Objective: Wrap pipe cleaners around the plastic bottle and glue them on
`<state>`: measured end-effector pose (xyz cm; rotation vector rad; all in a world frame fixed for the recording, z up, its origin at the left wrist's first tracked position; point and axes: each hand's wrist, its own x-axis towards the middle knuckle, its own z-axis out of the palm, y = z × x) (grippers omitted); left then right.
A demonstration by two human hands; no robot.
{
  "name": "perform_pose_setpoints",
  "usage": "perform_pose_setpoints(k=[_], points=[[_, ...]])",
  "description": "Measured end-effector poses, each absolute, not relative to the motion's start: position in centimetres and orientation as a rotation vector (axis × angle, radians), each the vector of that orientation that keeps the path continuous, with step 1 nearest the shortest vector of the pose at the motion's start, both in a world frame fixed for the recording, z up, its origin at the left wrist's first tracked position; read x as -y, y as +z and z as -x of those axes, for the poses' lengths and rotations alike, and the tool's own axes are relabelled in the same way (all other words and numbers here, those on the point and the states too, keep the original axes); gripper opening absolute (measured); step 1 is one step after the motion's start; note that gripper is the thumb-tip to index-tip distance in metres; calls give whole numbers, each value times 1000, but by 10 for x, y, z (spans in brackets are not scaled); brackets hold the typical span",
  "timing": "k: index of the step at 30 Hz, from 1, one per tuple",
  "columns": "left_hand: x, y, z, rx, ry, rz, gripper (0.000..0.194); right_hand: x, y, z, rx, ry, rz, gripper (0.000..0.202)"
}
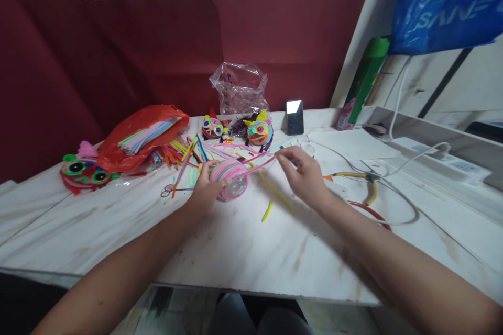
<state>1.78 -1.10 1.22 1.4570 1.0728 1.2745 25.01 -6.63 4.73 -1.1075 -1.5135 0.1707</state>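
My left hand (206, 188) grips a round, pink-wrapped ball (229, 174) with green bands and a clear, uncovered patch on its lower right. From the ball a pink pipe cleaner (259, 161) stretches to the right. Its far end is pinched between the thumb and fingers of my right hand (296, 167), held a little above the table. Below the strand, a short yellow pipe cleaner piece (267, 211) lies on the marble-patterned table (236, 251). Scissors (168, 190) rest to the left of my left hand.
Behind are two small decorated animal figures (214, 127), a clear plastic bag (239, 86) and a phone (294, 118). A red bag (143, 133) of pipe cleaners and a red big-eyed figure (86, 170) sit left. Yellow-handled pliers (370, 188), cables and a power strip (440, 159) lie right.
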Motion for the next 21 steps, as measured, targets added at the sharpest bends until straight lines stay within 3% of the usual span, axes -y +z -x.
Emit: perform_pose_setpoints(k=[6, 21], points=[[24, 14, -24, -1061, 1228, -1616, 66, 77, 26, -221, 2047, -243, 947, 12], [30, 14, -31, -969, 1140, -1652, 71, 74, 14, -214, 1972, -143, 1078, 16]])
